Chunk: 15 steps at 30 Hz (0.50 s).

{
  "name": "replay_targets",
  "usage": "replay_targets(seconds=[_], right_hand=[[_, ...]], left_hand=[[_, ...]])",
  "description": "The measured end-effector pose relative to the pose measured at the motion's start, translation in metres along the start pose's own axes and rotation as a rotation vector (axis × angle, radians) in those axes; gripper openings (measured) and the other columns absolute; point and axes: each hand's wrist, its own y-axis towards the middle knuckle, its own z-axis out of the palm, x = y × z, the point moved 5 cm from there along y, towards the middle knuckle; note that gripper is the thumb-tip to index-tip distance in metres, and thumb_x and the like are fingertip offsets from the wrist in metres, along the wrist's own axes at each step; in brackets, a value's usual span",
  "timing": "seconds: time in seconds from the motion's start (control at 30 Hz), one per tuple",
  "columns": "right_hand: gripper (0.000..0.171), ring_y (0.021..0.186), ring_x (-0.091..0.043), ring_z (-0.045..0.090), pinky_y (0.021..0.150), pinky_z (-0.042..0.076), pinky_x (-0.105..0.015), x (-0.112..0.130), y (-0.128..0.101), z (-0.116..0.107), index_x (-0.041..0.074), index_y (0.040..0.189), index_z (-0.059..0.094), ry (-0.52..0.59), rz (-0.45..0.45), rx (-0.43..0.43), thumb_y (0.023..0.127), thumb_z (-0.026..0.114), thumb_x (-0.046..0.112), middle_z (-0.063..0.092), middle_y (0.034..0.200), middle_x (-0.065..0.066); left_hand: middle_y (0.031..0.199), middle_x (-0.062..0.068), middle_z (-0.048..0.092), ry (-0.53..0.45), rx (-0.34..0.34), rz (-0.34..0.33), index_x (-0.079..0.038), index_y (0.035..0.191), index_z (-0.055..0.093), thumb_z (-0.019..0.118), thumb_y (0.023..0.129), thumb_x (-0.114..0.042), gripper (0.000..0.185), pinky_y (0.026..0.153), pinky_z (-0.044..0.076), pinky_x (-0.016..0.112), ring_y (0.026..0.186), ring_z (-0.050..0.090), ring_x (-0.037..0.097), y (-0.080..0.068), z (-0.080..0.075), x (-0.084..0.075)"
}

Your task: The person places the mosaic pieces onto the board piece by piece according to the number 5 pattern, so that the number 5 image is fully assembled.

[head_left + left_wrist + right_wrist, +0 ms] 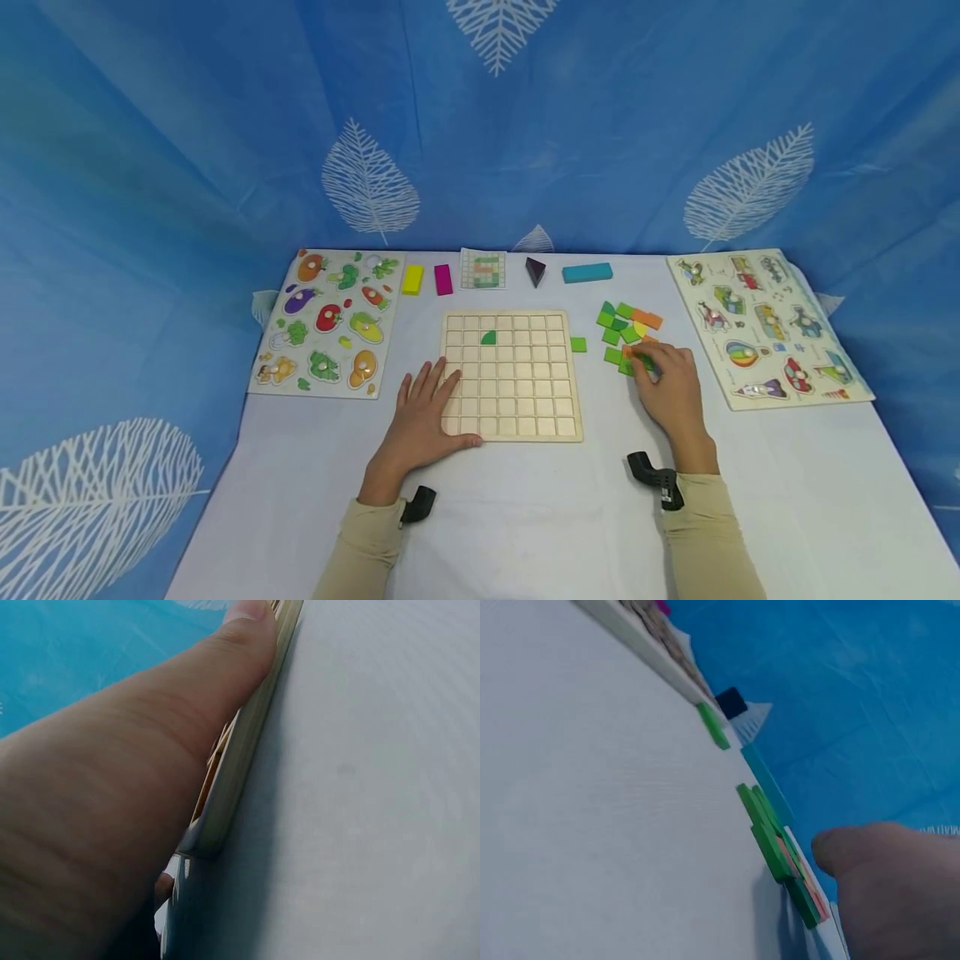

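With the centre of the grid board (513, 387) taken as the clock's hub and twelve o'clock facing away from the person, the work can be judged barely begun. One green quarter-round tile (489, 337) is set in the board, in the third pocket of the second row, toward eleven o'clock; the other visible pockets are left unfilled. A loose pile of tiles (630, 334), green, orange and yellow, is found on the worktop (540, 517) between two and three o'clock. A single green tile (578, 344) is left just beside the board's edge at two o'clock.

No long axis is shown by the nearly square board; its sides are aligned roughly twelve-to-six and three-to-nine. The curve of the quarter-round tile is turned toward ten or eleven, its square corner toward four or five.

At eight o'clock, the left hand (426, 419) is rested against the board, fingers spread, nothing gripped. At three, the right hand's (670, 392) fingers are bent over the pile; whether a tile is pinched cannot be told.
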Motion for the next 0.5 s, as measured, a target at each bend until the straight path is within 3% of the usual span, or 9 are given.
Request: replay_targets(seconds=[0.27, 0.5], right_hand=[[0.018, 0.107, -0.041, 0.053, 0.091, 0.040, -0.052, -0.024, -0.001, -0.002, -0.001, 0.110, 0.073, 0.023, 0.143, -0.067, 0.095, 0.065, 0.003, 0.069, 0.121, -0.023], [0.020, 0.115, -0.040, 0.054, 0.096, 0.043, -0.053, -0.031, 0.000, -0.001, -0.001, 0.114, 0.072, 0.006, 0.225, -0.060, 0.099, 0.059, 0.003, 0.067, 0.126, -0.023]], left_hand=[[0.173, 0.008, 0.013, 0.010, 0.015, -0.007, -0.017, 0.161, 0.033, 0.078, 0.072, -0.071, 0.114, 0.128, 0.003, 0.059, 0.161, 0.008, 0.034, 0.000, 0.000, 0.002], [0.173, 0.009, 0.015, -0.003, -0.002, 0.003, -0.016, 0.160, 0.035, 0.080, 0.072, -0.070, 0.113, 0.128, 0.005, 0.060, 0.160, 0.010, 0.035, 0.000, 0.000, 0.001]])
